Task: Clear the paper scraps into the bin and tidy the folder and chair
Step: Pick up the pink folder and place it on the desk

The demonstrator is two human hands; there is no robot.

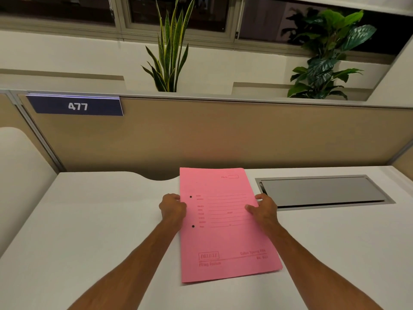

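White desk top [89, 220] had plenty of bare room left of the pink card folder [223, 238], whose far edge reached the tan partition panel [223, 135], grey metal hatch [321, 191] just to its right. Left hand [173, 208] gripped the punched edge, right hand [263, 209] pinched the opposite one. Blue label [76, 106] read "477"; folder said "DELUXE", the rest too blurry.

White desk [89, 220], grey cable hatch [321, 192], beige partition [223, 135], "477" sign [77, 106], two plants [171, 52]
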